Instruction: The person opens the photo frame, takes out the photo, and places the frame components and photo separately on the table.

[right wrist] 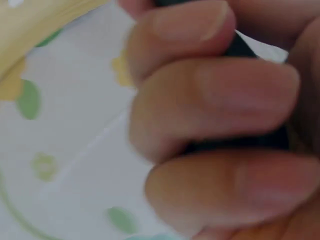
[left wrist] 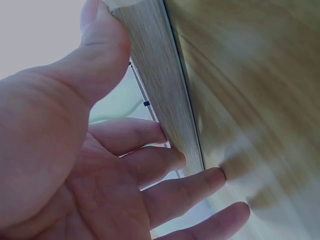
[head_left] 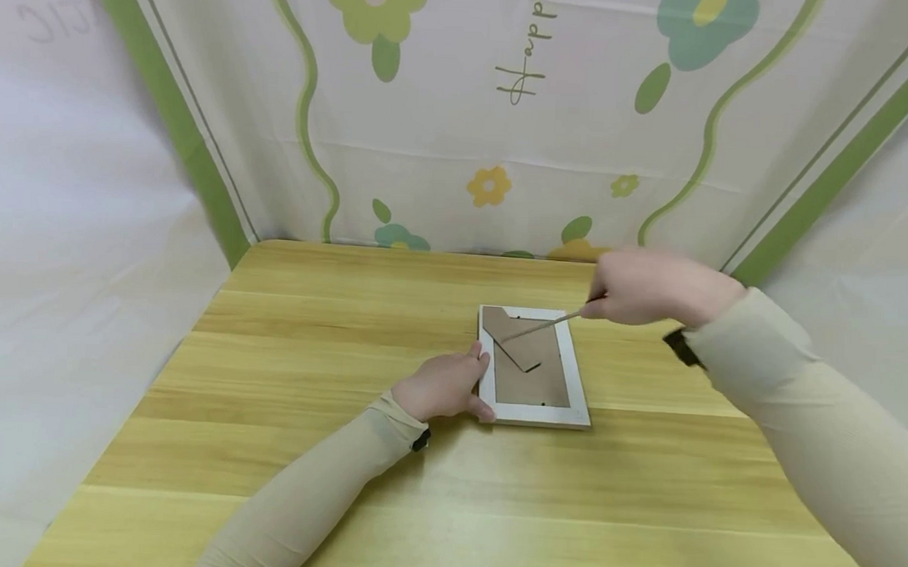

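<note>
- Yellow wood-grain tabletop (head_left: 309, 345) stands before a white cloth (head_left: 445, 116) printed with green bands and flowers.
- On it a white-bordered rectangular picture frame (head_left: 539, 415) lies flat, its brown backing board (head_left: 533, 388) upward; the long axis runs from the person toward the cloth.
- Left hand (head_left: 444, 387) is at the frame's left side: thumb on the near-left corner, fingers fairly straight and spread along the edge.
- Right hand (head_left: 652, 286), above and right of the frame, curls tightly round a dark handle (right wrist: 235, 144).
- From it a thin metal shaft (head_left: 543, 327) slants down and leftward over the backing board; whether its tip touches, I cannot tell.
</note>
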`<state>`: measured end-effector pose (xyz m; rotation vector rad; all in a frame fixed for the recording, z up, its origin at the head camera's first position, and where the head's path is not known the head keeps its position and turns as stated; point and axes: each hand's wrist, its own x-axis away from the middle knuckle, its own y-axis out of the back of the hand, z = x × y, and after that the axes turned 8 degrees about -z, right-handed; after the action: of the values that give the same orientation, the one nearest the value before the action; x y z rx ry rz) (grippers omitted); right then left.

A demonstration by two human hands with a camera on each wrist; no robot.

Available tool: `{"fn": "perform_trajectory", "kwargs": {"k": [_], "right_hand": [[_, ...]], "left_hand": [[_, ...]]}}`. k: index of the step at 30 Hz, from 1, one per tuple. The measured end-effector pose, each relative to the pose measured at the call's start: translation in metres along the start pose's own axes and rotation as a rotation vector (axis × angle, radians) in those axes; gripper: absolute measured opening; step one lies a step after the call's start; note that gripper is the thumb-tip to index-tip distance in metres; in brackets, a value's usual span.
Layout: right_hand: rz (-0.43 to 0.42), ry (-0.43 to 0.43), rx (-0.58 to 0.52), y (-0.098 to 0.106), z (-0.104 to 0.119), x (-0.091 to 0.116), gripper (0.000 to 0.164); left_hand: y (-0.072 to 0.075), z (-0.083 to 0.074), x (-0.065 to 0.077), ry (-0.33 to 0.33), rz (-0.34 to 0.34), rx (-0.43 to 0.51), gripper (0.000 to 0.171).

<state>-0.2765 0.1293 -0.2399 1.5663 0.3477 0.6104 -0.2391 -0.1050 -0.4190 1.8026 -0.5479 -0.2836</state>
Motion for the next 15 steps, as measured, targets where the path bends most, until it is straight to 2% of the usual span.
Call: {"fn": "perform_trajectory", "kwargs": {"k": [3, 7, 11, 15], "right_hand": [[-0.104, 0.03, -0.104, -0.025, -0.025, 0.021, 0.018], [-0.219, -0.015, -0.229, -0.071, -0.048, 0.049, 0.022], [-0.305, -0.026, -0.334, -0.114, -0.058, 0.069, 0.029], [-0.392, 0.013, -0.381, -0.145, -0.063, 0.076, 0.025]], "left_hand": [[-0.001, 0.0, -0.001, 0.0, 0.007, 0.003, 0.096], [-0.003, 0.0, -0.002, -0.005, 0.006, 0.01, 0.096], [-0.003, 0.0, -0.003, 0.007, 0.009, 0.013, 0.097], [-0.002, 0.0, -0.002, 0.024, 0.019, 0.02, 0.098]]}}
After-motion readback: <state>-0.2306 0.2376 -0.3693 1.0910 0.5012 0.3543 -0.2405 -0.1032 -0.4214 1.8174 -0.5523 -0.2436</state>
